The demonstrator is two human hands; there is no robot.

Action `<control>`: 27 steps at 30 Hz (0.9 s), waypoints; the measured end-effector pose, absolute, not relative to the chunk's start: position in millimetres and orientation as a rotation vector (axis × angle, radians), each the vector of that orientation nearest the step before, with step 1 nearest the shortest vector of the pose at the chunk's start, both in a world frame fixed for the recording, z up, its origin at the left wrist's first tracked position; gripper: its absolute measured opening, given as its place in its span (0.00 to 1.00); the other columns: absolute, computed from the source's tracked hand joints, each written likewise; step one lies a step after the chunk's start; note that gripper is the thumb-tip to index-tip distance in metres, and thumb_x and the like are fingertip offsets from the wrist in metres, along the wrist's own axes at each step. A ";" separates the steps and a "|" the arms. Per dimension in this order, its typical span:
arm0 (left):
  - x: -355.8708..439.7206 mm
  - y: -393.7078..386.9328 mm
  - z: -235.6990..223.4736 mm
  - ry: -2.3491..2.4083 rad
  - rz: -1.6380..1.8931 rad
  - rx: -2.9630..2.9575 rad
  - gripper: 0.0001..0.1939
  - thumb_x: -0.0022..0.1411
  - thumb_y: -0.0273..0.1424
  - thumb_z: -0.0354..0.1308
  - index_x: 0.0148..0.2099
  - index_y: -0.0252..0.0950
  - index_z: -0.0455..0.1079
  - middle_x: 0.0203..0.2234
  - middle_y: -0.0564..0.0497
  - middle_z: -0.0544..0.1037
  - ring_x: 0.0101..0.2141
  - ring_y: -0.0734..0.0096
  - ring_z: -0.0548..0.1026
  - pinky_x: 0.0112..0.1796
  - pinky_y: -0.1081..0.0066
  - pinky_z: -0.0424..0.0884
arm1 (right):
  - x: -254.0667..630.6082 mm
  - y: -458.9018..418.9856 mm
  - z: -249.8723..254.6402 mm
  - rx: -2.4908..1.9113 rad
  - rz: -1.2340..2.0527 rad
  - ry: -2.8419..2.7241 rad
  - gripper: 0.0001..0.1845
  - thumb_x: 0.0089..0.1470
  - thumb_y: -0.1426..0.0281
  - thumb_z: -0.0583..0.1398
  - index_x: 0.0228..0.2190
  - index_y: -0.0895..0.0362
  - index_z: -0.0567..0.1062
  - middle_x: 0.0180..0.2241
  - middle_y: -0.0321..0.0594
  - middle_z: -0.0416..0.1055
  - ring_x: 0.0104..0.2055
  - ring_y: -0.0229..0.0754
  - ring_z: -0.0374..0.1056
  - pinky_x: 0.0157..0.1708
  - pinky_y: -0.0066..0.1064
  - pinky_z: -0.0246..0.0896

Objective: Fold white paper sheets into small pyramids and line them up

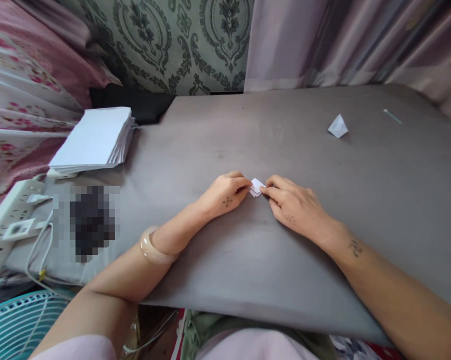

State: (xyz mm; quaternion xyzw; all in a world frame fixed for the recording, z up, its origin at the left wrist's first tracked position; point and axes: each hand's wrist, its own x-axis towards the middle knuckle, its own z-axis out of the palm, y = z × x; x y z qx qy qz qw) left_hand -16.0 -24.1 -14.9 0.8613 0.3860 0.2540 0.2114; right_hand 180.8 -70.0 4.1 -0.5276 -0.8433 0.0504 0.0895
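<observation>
A small folded piece of white paper (257, 186) lies low over the grey-covered table, between my two hands. My left hand (227, 194) pinches its left corner between thumb and fingers. On the opposite side, my right hand (293, 204) grips the right corner, with the thumb pressed on its face. The paper shows several layers along its lower edge. Farther back on the right stands a folded white paper shape (338, 126) with pointed corners, apart from both hands.
A stack of white paper (93, 137) sits at the left, in front of a black cloth (146, 104). Near it are a white power strip (11, 220) with cables and a blurred-out dark object (93, 222). A thin pale stick (392, 116) lies far right. A teal fan (26, 325) stands lower left.
</observation>
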 end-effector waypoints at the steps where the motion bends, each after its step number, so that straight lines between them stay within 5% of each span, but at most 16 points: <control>1: -16.4 -24.0 -14.7 1.080 0.704 2.398 0.11 0.61 0.23 0.53 0.41 0.34 0.76 0.35 0.47 0.77 0.28 0.76 0.73 0.32 0.75 0.70 | 180.9 -69.8 4.3 -1.572 0.148 -2.508 0.17 0.59 0.76 0.50 0.43 0.53 0.75 0.42 0.41 0.71 0.42 0.41 0.66 0.26 0.31 0.49; 11: -16.6 -22.0 -12.9 1.090 0.597 2.396 0.09 0.61 0.22 0.52 0.37 0.34 0.74 0.31 0.51 0.75 0.29 0.76 0.72 0.32 0.75 0.68 | 181.2 -69.1 4.7 -1.594 0.188 -2.487 0.17 0.59 0.77 0.51 0.44 0.53 0.75 0.43 0.39 0.71 0.42 0.40 0.67 0.27 0.31 0.51; 19: -10.6 -39.5 2.9 1.043 0.112 2.889 0.14 0.65 0.22 0.43 0.39 0.30 0.71 0.34 0.44 0.73 0.34 0.66 0.69 0.35 0.69 0.69 | 178.7 -73.1 3.1 -1.565 0.041 -2.511 0.16 0.60 0.76 0.51 0.44 0.55 0.74 0.44 0.41 0.71 0.43 0.42 0.66 0.29 0.32 0.54; 27: -10.5 -40.6 4.8 1.091 0.132 2.810 0.14 0.63 0.22 0.46 0.40 0.29 0.73 0.35 0.42 0.74 0.36 0.64 0.71 0.36 0.69 0.71 | 174.7 -77.2 1.2 -1.520 -0.148 -2.622 0.22 0.59 0.77 0.51 0.53 0.55 0.69 0.40 0.43 0.71 0.39 0.45 0.63 0.29 0.35 0.54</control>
